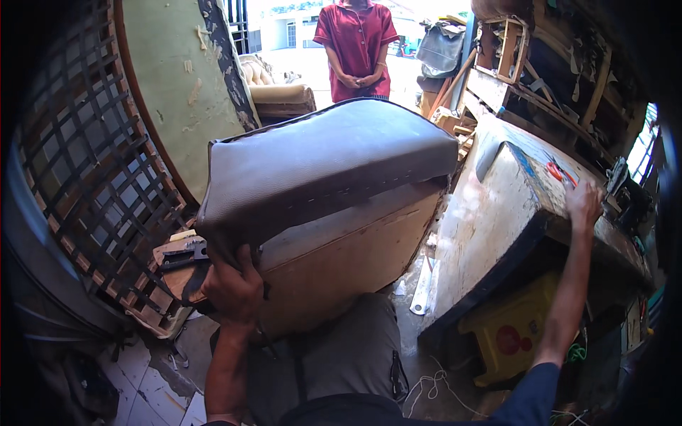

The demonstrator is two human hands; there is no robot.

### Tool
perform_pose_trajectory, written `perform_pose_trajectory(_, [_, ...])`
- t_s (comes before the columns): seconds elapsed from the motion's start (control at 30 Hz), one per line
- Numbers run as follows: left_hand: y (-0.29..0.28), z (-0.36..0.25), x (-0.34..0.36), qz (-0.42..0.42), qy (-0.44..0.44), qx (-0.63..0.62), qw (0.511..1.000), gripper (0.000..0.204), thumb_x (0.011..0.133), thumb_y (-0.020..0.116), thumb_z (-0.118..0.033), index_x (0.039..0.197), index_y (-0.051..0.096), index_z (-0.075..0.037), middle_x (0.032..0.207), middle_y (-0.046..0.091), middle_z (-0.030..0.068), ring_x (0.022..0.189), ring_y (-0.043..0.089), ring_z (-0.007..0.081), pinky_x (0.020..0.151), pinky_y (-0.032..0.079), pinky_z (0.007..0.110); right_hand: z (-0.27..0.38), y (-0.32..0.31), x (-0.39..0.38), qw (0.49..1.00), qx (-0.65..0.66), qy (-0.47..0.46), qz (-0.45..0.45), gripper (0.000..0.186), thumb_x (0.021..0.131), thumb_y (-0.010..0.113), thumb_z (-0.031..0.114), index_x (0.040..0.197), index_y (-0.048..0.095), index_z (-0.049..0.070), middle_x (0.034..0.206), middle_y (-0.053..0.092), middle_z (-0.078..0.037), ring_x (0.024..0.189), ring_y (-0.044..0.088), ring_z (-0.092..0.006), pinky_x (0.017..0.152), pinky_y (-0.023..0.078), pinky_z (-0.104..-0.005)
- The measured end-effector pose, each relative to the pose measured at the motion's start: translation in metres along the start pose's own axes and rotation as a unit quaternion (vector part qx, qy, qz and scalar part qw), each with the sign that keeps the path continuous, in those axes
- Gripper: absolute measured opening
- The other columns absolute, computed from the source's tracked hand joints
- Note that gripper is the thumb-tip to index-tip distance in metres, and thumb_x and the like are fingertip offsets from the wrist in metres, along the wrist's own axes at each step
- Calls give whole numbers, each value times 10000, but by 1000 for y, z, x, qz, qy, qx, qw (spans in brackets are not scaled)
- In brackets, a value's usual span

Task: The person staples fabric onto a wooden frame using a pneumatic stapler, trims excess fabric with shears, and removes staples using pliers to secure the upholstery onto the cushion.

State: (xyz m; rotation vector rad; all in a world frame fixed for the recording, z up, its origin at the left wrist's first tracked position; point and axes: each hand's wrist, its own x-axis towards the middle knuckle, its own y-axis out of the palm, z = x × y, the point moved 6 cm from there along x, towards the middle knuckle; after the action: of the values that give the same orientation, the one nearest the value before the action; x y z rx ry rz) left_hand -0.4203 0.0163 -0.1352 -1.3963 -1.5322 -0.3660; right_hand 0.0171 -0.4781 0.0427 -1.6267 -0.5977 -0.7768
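A cushioned panel [334, 153] covered in brown leatherette leans across my lap, its bare wooden underside [341, 255] facing me. My left hand [234, 291] is closed on the loose cover edge at its near left corner. A row of staples shows along the fold. Out to the right, my right hand [585, 204] reaches over the worn wooden bench, its fingers closed at the handles of a pair of red-handled scissors [558, 170]. The grip is partly hidden. Beside my left hand, a black tool resembling a staple gun [183, 255] lies on a wooden surface.
A webbed wooden frame [92, 149] leans at the left. The bench [490, 220] stands at the right, with a yellow plastic stool [508, 341] beneath it. String [437, 387] lies on the floor. A person in a red shirt [357, 50] stands beyond the panel.
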Motion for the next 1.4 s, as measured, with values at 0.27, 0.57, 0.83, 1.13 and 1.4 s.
perform_pose_trajectory(0.27, [-7,15,16,-23,-13,15,1000,426,1024,626,-297,1275,532,34,762,696,249,704,690,486,610,501,543,247,10,-132,748,659,1,80,722,1049,537,576,1398,563,-56,1382,594,-263,1257,607,-367,1093,457,-447])
perform_pose_trajectory(0.57, [14,42,46,15,-60,39,997,457,1045,595,-294,1365,548,28,953,730,297,903,712,501,736,548,534,322,154,-168,583,754,-22,300,660,1098,392,600,1431,517,43,1246,619,-57,1160,555,-184,1057,403,-345])
perform_pose_trajectory(0.83, [25,151,69,5,10,-160,987,514,1052,576,-252,1470,488,33,1235,718,238,1164,707,328,967,531,405,250,62,-270,568,796,84,191,394,1083,558,456,1093,517,64,953,485,17,894,436,-96,820,395,-280])
perform_pose_trajectory(1.13, [8,173,47,-30,8,-171,985,567,1068,545,-198,1547,390,63,1463,564,252,1367,546,321,1142,399,405,217,46,-303,551,815,54,173,371,1077,571,428,1125,517,64,972,469,20,904,419,-91,833,378,-269])
perform_pose_trajectory(1.4, [4,208,22,-46,-34,-97,994,639,1078,549,-318,1553,376,74,1529,498,276,1443,470,367,1196,345,443,185,37,-328,523,824,76,206,430,1057,606,451,1203,513,57,1053,516,-7,958,475,-111,889,411,-295])
